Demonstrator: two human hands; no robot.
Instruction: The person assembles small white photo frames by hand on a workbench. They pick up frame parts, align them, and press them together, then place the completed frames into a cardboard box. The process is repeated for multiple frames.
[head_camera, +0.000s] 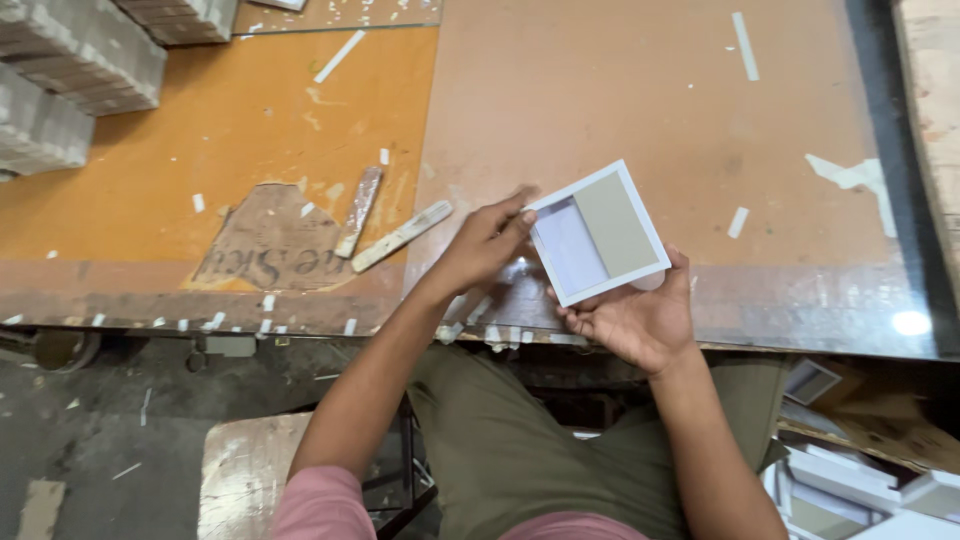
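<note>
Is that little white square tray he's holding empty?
Apparently empty: the tray shows only its bare grey and pale floor, nothing inside.

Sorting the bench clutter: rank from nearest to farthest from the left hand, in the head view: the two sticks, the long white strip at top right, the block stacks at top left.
1. Two sticks, just left of the left hand.
2. Long white strip, far up right.
3. Block stacks, far top-left corner.

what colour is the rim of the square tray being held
White rim around a grey and pale lilac inside; head view.
</note>
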